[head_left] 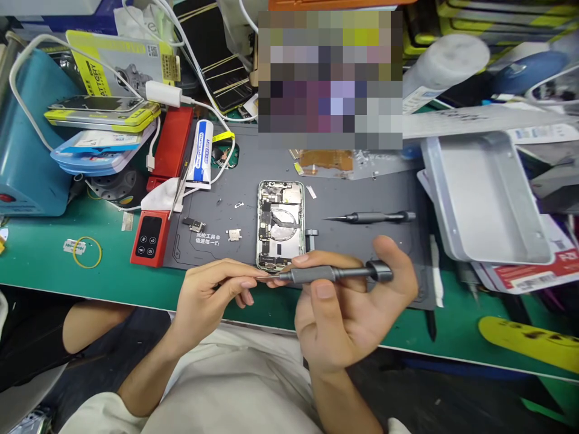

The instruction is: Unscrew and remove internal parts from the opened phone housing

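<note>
Gripping a dark precision screwdriver (316, 275) in the right hand (353, 319), with the thumb along the shaft and the capped end near the raised forefinger. Pinching thumb and fingers of the left hand (212, 295) closed at the driver's thin tip, too small there to tell whether on the tip itself or on a tiny piece. Holding both just in front of the near end of an opened smartphone (280, 226), lying flat on a dark gray repair mat (362, 187), with internal boards and a round coil area exposed. Lying to the phone's right on the mat, apart from both hands, another screwdriver (371, 217), pointing left. Scattered to the phone's left, a silvery bracket (234, 235) and a black component (193, 225). Standing farther left, a red device (151, 238) with 4 touch icons, and beyond it a white-and-blue tube (200, 150). Resting on the green tabletop (108, 274) at far left, a yellow rubber band (87, 252) overlapping a razor blade (75, 246). Tilted at right, an empty pale tray (491, 199).
</note>
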The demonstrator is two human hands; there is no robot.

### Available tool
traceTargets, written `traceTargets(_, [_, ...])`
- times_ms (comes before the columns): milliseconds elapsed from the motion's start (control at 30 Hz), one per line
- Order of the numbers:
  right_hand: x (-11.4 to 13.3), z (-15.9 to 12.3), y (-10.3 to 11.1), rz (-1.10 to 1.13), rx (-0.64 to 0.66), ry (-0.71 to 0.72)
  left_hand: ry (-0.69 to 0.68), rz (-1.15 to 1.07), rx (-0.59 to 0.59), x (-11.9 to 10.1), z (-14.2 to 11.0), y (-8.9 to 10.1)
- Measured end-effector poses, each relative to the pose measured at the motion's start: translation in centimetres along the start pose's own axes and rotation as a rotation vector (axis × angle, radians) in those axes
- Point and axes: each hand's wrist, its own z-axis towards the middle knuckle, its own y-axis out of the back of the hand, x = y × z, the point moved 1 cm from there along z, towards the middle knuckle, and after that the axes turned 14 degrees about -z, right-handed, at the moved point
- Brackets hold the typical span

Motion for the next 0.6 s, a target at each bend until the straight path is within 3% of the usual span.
traceTargets(600, [0.01, 0.08, -0.03, 0.02, 0.011, -0.024, 0.032, 0.03, 0.008, -0.02, -0.31, 0.04])
